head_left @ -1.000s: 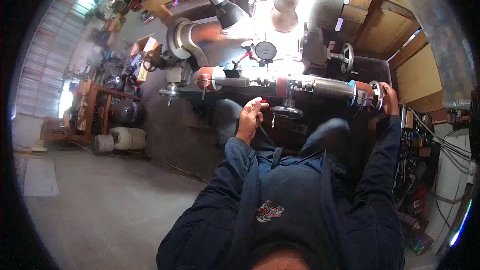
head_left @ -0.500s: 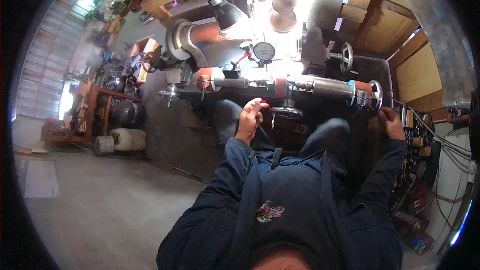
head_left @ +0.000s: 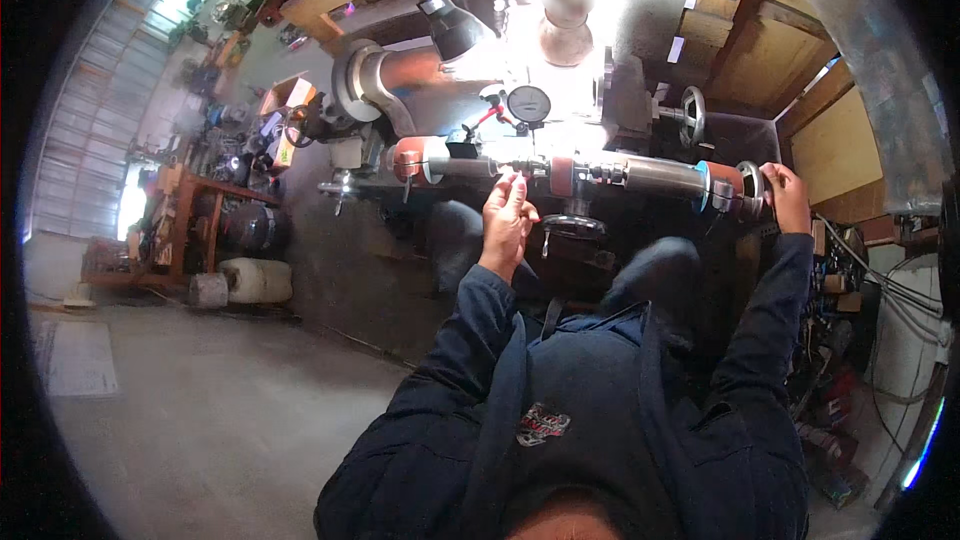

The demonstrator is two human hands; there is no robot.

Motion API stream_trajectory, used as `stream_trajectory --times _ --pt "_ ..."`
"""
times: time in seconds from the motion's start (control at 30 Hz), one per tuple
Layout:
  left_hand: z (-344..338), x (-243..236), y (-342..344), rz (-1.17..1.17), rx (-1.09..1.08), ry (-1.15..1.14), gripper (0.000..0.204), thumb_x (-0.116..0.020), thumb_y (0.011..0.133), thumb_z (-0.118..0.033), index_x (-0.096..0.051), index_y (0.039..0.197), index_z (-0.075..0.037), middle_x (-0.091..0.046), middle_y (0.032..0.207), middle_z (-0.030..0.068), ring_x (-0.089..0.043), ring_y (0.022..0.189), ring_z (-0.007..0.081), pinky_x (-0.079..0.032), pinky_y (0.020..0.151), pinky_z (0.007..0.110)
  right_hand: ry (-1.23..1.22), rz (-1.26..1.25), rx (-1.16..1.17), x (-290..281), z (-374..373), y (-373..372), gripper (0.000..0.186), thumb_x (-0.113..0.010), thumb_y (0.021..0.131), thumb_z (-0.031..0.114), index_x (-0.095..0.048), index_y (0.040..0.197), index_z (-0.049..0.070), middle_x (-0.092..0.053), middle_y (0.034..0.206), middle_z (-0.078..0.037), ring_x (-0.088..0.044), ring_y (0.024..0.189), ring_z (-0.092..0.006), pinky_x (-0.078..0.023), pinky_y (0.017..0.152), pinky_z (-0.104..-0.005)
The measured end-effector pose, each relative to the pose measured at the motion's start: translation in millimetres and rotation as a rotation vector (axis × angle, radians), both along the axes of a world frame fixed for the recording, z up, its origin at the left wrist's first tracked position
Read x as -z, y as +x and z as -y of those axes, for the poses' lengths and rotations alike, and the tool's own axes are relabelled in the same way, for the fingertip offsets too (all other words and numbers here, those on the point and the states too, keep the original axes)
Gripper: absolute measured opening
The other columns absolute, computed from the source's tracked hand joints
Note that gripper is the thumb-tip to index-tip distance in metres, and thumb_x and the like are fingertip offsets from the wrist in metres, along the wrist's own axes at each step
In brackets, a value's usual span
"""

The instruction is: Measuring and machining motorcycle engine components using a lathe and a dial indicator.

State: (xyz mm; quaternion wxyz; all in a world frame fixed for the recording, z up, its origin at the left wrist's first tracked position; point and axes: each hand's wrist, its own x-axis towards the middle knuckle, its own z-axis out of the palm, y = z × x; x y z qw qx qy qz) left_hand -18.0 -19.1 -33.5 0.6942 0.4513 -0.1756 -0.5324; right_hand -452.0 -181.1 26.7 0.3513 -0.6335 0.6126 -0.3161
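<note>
One handwheel (head_left: 749, 177) at the machine's right end is gripped at its rim by the right hand (head_left: 784, 196). The left hand (head_left: 508, 212) is raised to the small fittings between two steel cylinders (head_left: 665, 176) (whether anything is pinched there cannot be told). A second wheel (head_left: 575, 228) is seen nearer, right of that hand; one dial gauge (head_left: 529, 104) and one black lamp (head_left: 456, 30) are set farther off.

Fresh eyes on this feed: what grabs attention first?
Probably the round dial gauge, against bright glare above the machine. Below the gauge, the left hand has its fingertips at the machine; at the machine's right end, the right hand is at a handwheel.
</note>
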Motion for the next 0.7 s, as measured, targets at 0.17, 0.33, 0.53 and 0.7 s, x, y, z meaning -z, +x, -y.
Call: stream_trajectory --times 0.17,0.33,0.53,0.7 --pt "12 -3 -5 -0.058 -0.012 0.016 0.011 -0.056 0.098 -0.017 -0.050 0.104 -0.010 -0.048 0.077 -0.0029 -0.052 0.054 0.0063 -0.036 0.038 0.016 0.024 -0.185 -0.155 44 43 -30 0.043 -0.056 0.095 0.043 -0.063 0.086 0.002 -0.049 0.063 -0.001 -0.046 0.059 -0.0099 -0.037 0.055 -0.0288" --pt "20 -6 -6 -0.001 0.043 -0.006 0.016 -0.057 0.097 -0.018 -0.047 0.107 -0.010 -0.047 0.076 -0.0030 -0.051 0.056 0.0067 -0.035 0.039 0.016 -0.004 -0.520 -0.196 43 53 -42 0.038 -0.054 0.095 0.041 -0.058 0.093 0.003 -0.065 0.084 -0.018 -0.066 0.080 -0.0311 -0.049 0.069 -0.0385" --pt "24 1 -4 0.002 0.079 -0.158 0.027 -0.061 0.095 -0.024 -0.046 0.113 -0.010 -0.051 0.077 -0.0012 -0.051 0.060 0.0058 -0.038 0.044 0.016 -0.697 -0.400 -0.185 -80 3 110 0.024 -0.043 0.100 0.027 -0.046 0.117 0.009 -0.065 0.099 -0.022 -0.064 0.087 -0.0405 -0.051 0.072 -0.0461" --pt "26 2 3 0.053 0.122 -0.064 0.024 -0.061 0.093 -0.019 -0.046 0.110 -0.011 -0.052 0.074 -0.0019 -0.051 0.059 0.0051 -0.039 0.046 0.016 -0.365 -0.120 -0.705 -83 -5 196 0.017 -0.055 0.093 0.014 -0.064 0.100 0.001 -0.070 0.090 -0.015 -0.068 0.085 -0.0293 -0.053 0.075 -0.0373"
